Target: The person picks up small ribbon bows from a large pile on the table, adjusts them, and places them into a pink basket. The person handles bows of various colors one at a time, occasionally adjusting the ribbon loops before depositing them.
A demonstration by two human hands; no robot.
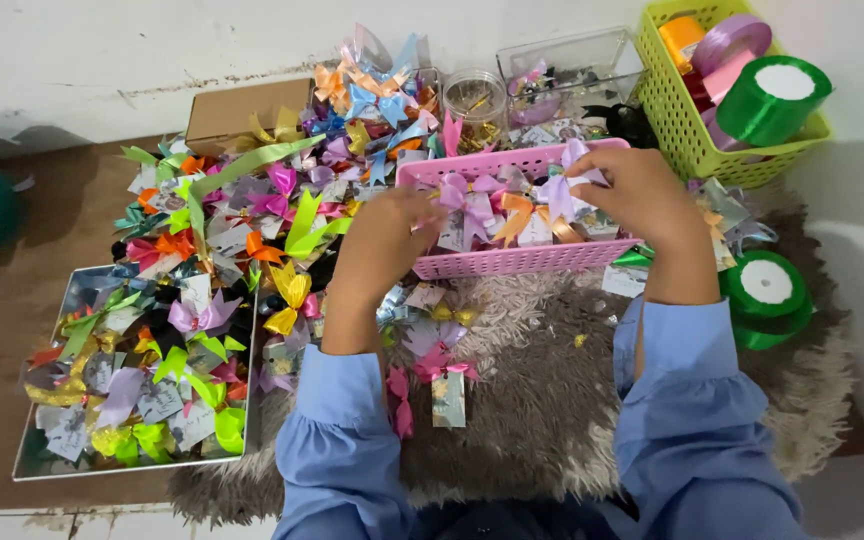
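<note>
My left hand [387,245] and my right hand [642,195] are raised over a pink slotted basket [512,262] full of small ribbon bows on cards. The right hand pinches a lilac ribbon bow [562,185] between thumb and fingers. The left hand's fingers curl at the basket's left end, touching another lilac bow [460,193]; its grip is hidden by the back of the hand. Both arms wear light blue sleeves.
A heap of coloured ribbon bows [252,220] covers the left side and a flat tray [47,455]. A green basket [687,130] holds ribbon rolls. Two green ribbon rolls [767,295] lie right. Clear jar [474,100], cardboard box [242,108], grey shaggy rug [532,400].
</note>
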